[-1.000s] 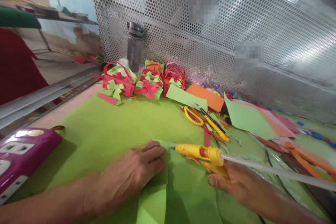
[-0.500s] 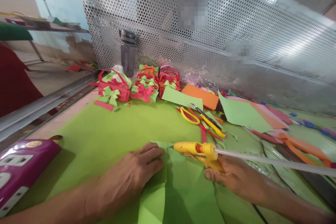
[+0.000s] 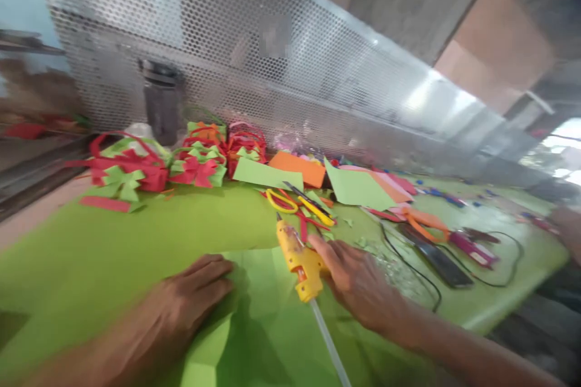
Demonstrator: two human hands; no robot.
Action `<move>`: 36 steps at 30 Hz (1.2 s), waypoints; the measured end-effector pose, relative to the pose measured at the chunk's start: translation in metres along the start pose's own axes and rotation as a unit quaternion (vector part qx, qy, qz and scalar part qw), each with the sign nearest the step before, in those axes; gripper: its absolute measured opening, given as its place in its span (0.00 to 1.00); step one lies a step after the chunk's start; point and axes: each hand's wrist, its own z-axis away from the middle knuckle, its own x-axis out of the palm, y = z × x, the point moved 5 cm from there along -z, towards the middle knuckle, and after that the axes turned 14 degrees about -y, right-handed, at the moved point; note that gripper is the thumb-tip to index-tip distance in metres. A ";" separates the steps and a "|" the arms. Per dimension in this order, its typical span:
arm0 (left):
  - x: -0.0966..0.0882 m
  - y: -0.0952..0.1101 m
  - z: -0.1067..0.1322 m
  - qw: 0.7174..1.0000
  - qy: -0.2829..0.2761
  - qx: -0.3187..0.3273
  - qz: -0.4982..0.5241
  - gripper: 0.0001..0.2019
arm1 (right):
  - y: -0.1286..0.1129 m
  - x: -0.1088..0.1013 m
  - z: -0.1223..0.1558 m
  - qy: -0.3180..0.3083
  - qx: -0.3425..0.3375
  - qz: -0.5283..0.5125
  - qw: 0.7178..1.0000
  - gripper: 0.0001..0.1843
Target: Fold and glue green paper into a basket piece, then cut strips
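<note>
Two hands on green paper (image 3: 272, 326): left fingers (image 3: 213, 269) flat, pinning the fold down; right fingers (image 3: 320, 248) against a yellow glue gun (image 3: 297, 257), grip unclear.

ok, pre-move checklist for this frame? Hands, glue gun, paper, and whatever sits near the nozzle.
1. Left hand flat on the folded green paper, pinning it: ok.
2. Right hand has a firm grip on the yellow glue gun: cannot tell. The fingers reach its grip, but the picture is blurred.
3. Nozzle aimed away from both hands: ok.
4. Space ahead of the nozzle is free: not ok. The yellow-handled scissors and paper scraps lie just past the tip.
5. Glue stick loaded: ok, it juts out of the gun's back.
6. Black cable apart from the right hand: ok, it lies to the right.
</note>
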 end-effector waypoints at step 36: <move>-0.005 0.008 -0.007 0.997 -0.069 0.006 -0.033 0.11 | 0.064 0.000 -0.023 -0.045 0.186 -0.008 0.981 0.13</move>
